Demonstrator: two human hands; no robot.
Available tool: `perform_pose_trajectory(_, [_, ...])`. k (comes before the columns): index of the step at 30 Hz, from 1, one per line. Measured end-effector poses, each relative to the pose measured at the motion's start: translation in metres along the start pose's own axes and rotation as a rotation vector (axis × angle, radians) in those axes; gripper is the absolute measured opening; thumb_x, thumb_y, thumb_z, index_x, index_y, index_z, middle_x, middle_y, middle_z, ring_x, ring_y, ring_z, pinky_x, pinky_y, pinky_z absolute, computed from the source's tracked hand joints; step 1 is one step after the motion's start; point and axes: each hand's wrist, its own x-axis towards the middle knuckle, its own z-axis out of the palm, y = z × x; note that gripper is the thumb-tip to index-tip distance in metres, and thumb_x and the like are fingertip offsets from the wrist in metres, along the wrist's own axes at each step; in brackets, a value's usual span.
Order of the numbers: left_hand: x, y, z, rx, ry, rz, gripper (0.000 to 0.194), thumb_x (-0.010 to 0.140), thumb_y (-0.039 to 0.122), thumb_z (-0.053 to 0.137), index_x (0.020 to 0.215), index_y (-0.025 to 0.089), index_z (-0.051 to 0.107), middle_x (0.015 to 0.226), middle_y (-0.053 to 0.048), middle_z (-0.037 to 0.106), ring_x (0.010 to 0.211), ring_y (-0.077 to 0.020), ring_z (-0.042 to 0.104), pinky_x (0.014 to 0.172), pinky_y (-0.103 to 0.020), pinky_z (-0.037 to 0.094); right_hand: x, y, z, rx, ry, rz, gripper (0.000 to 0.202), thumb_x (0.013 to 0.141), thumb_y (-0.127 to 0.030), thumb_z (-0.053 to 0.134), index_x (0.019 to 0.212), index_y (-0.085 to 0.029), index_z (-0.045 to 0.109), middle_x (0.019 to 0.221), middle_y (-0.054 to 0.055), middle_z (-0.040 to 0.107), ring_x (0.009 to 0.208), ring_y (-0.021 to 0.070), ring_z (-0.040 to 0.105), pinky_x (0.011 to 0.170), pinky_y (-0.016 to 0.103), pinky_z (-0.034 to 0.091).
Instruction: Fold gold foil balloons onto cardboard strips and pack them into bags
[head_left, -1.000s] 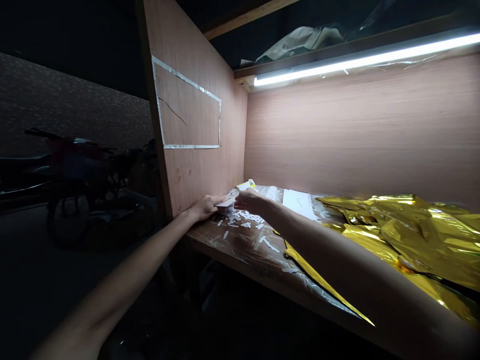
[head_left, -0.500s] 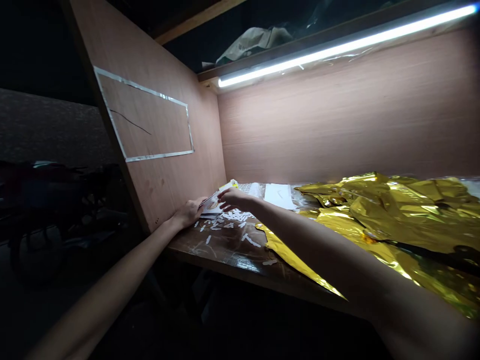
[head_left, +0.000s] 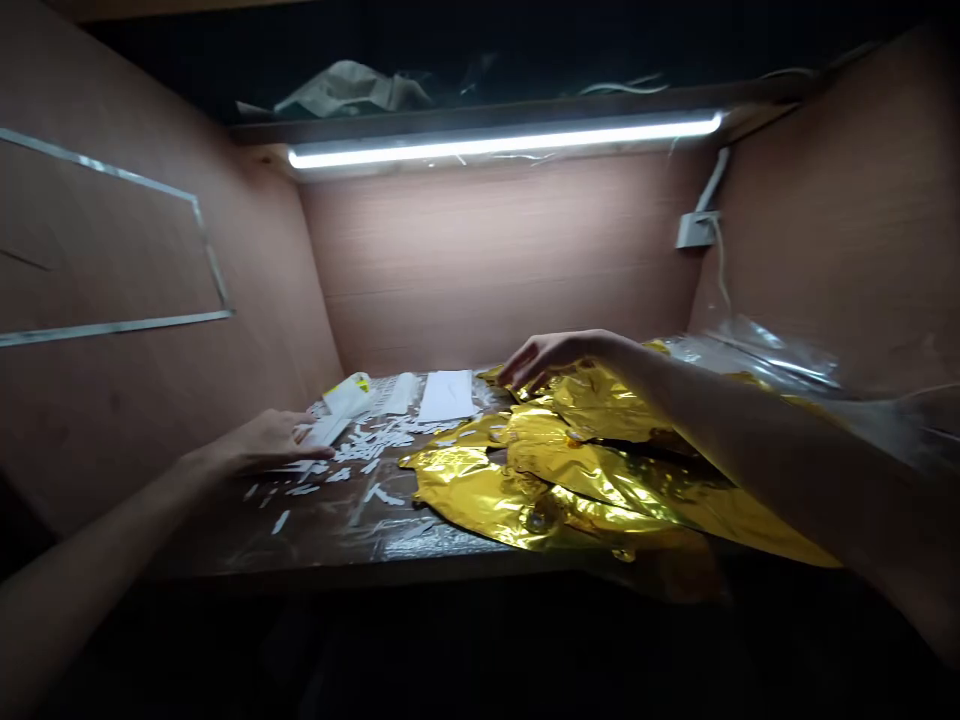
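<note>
My left hand [head_left: 281, 438] is low over the left part of the brown table [head_left: 330, 525], beside small white strips [head_left: 364, 447] and a white packet with yellow marks [head_left: 349, 396]. Its fingers are partly bent, and whether they grip anything is too unclear to tell. Crumpled gold foil sheets [head_left: 480, 490] cover the middle and right. Over their back left part is my right hand [head_left: 546, 358], fingers apart and curved downward, with nothing visible in them.
White paper sheets [head_left: 447, 395] lie near the back wall. Clear plastic [head_left: 787, 355] is at the back right, below a white socket box [head_left: 696, 230]. A lit tube [head_left: 510, 145] runs under the shelf. Wooden side walls stand left and right.
The view has turned right. My right hand has left the white packet area and moved right, over the gold foil. My left hand remains near the white packet at the left.
</note>
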Motion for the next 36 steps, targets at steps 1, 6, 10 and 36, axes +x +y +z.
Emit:
perform_pose_trajectory(1, [0.006, 0.01, 0.0, 0.033, -0.016, 0.002, 0.089, 0.058, 0.082, 0.07, 0.115, 0.014, 0.078, 0.118, -0.019, 0.075, 0.109, -0.0412, 0.07, 0.093, -0.041, 0.052, -0.009, 0.011, -0.007, -0.031, 0.052, -0.042, 0.015, 0.081, -0.019, 0.08, 0.095, -0.013, 0.078, 0.097, 0.01, 0.079, 0.086, 0.0201, 0.071, 0.079, 0.032, 0.056])
perform_pose_trajectory(6, [0.035, 0.093, 0.009, -0.029, -0.03, 0.247, 0.075, 0.082, 0.078, 0.054, 0.126, 0.021, 0.074, 0.127, -0.01, 0.073, 0.113, -0.0314, 0.07, 0.097, -0.034, 0.049, -0.043, 0.057, -0.021, -0.506, 0.398, -0.096, 0.02, 0.066, -0.015, 0.089, 0.085, -0.019, 0.083, 0.088, 0.006, 0.079, 0.085, 0.0221, 0.071, 0.086, 0.033, 0.053])
perform_pose_trajectory(10, [0.055, 0.164, 0.03, -0.099, -0.242, 0.532, 0.06, 0.076, 0.068, 0.071, 0.12, 0.028, 0.077, 0.125, -0.006, 0.075, 0.112, -0.0262, 0.07, 0.095, -0.03, 0.049, -0.067, 0.074, 0.003, -0.566, 0.218, -0.164, 0.021, 0.077, -0.032, 0.085, 0.097, -0.024, 0.083, 0.098, 0.006, 0.08, 0.086, 0.0218, 0.073, 0.088, 0.035, 0.053])
perform_pose_trajectory(36, [0.086, 0.148, 0.091, -0.463, -0.246, 0.539, 0.026, 0.073, 0.044, 0.078, 0.092, 0.027, 0.086, 0.088, -0.004, 0.082, 0.079, -0.022, 0.073, 0.073, -0.028, 0.05, -0.178, 0.077, 0.137, -1.124, 0.25, -0.457, 0.03, 0.101, -0.02, 0.044, 0.088, -0.027, 0.07, 0.075, 0.005, 0.073, 0.064, 0.0194, 0.067, 0.064, 0.031, 0.048])
